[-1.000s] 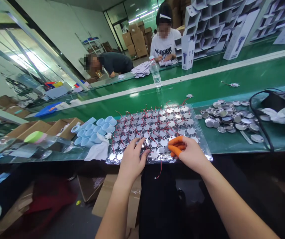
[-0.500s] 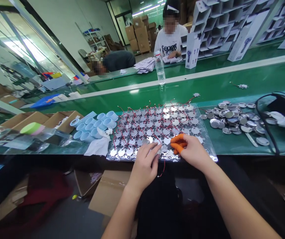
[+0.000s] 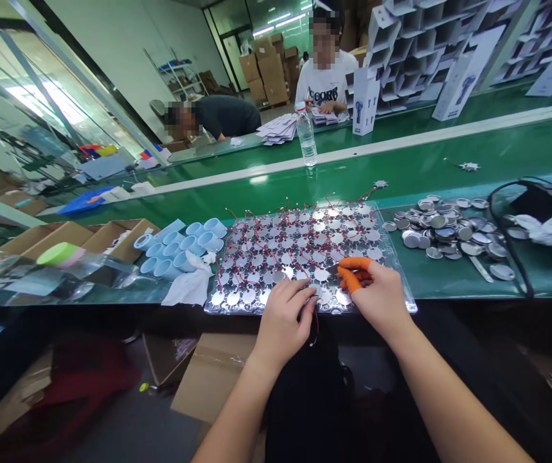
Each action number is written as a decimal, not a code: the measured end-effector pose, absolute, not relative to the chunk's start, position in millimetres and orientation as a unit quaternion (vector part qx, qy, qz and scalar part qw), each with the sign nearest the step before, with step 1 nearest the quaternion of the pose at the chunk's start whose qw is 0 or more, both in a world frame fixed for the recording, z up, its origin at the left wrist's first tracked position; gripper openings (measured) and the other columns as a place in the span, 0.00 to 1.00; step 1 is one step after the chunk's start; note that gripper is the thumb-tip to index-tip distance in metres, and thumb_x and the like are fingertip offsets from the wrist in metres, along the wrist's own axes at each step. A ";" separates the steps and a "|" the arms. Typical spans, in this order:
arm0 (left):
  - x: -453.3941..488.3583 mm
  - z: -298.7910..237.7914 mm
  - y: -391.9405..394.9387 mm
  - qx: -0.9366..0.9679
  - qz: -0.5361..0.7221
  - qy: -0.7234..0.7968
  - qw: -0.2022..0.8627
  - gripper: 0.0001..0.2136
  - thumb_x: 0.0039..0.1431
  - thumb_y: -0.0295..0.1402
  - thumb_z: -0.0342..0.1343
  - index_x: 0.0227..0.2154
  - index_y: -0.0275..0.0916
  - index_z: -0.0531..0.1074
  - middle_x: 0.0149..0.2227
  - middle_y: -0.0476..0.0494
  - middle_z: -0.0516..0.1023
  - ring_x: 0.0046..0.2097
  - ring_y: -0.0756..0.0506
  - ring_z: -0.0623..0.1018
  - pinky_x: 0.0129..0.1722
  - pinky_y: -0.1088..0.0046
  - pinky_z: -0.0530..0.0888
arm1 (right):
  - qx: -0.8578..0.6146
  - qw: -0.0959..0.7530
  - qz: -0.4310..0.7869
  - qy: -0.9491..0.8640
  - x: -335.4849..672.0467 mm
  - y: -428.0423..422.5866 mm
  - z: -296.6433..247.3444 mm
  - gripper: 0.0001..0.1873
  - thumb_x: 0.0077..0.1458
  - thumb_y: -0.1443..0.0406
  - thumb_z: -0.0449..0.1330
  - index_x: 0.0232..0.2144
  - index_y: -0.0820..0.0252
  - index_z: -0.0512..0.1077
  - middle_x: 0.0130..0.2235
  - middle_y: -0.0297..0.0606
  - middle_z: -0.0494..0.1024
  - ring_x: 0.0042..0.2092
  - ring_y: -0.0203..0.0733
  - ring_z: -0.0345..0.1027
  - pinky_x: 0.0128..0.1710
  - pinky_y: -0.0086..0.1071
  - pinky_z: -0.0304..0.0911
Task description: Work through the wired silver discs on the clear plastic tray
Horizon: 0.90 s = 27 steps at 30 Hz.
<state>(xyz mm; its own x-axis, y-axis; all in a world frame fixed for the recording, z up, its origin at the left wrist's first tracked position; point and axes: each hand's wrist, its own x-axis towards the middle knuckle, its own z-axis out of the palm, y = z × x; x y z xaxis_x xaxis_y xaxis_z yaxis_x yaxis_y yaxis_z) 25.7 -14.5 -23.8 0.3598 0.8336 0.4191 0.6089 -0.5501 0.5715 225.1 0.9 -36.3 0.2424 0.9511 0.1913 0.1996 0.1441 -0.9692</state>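
Observation:
A tray [image 3: 403,289] covered in shiny film lies at the table's front edge, set with rows of silvery gear-edged discs [image 3: 248,296] and thin red wires. Over its front side, my left hand [image 3: 285,315] is closed, thumb and forefinger pinching what looks like a round disc with a red wire [image 3: 316,329] hanging down over the edge. Just to the right, my right hand [image 3: 376,292] wears orange finger covers and is closed in a pinch. A small dark flat piece [image 3: 333,270] shows at its fingertips; its kind is unclear.
A heap of round metal discs [image 3: 442,225] lies right of the tray, near a black cable [image 3: 511,247]. Light blue cups [image 3: 179,244] and a white cloth [image 3: 186,287] sit to the left. Behind stand a water bottle [image 3: 307,138] and white boxes [image 3: 364,103]. Two people are across the table.
My right hand has shifted slightly right, and the dark piece at its fingertips shows more clearly. My left hand stays near the same place. The view has moved a little.

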 end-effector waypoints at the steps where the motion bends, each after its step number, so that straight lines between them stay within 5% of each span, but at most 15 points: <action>1: 27.1 -21.7 -11.9 0.813 0.336 0.454 0.143 0.12 0.64 0.30 0.54 0.48 0.45 0.76 0.50 0.40 0.78 0.53 0.39 0.74 0.59 0.51 0.66 | -0.560 0.565 0.347 -0.497 225.8 0.3 -35.3 0.11 0.54 0.59 0.64 0.38 0.59 0.77 0.32 0.41 0.81 0.27 0.42 0.76 0.29 0.36 0.73; 5: 31.0 -10.5 5.0 0.831 0.263 0.476 0.112 0.12 0.66 0.29 0.51 0.49 0.42 0.74 0.49 0.40 0.76 0.51 0.41 0.74 0.55 0.57 0.70 | -0.563 0.581 0.371 -0.457 228.8 -2.3 -33.0 0.12 0.52 0.59 0.66 0.37 0.59 0.78 0.30 0.40 0.81 0.26 0.41 0.75 0.27 0.34 0.73; 12: 38.7 9.5 31.8 0.851 0.138 0.485 0.145 0.09 0.65 0.32 0.52 0.36 0.41 0.78 0.41 0.42 0.74 0.45 0.42 0.75 0.49 0.61 0.72 | -0.559 0.586 0.383 -0.444 234.1 -3.9 -33.9 0.12 0.52 0.59 0.66 0.37 0.59 0.77 0.31 0.40 0.81 0.26 0.43 0.76 0.27 0.34 0.72; 27: 52.0 11.0 41.5 0.864 0.123 0.466 0.150 0.06 0.61 0.24 0.54 0.30 0.39 0.71 0.39 0.42 0.73 0.44 0.42 0.74 0.48 0.62 0.72 | -0.558 0.600 0.407 -0.403 246.7 -9.3 -23.4 0.12 0.51 0.58 0.66 0.37 0.59 0.77 0.29 0.39 0.80 0.27 0.42 0.76 0.25 0.32 0.69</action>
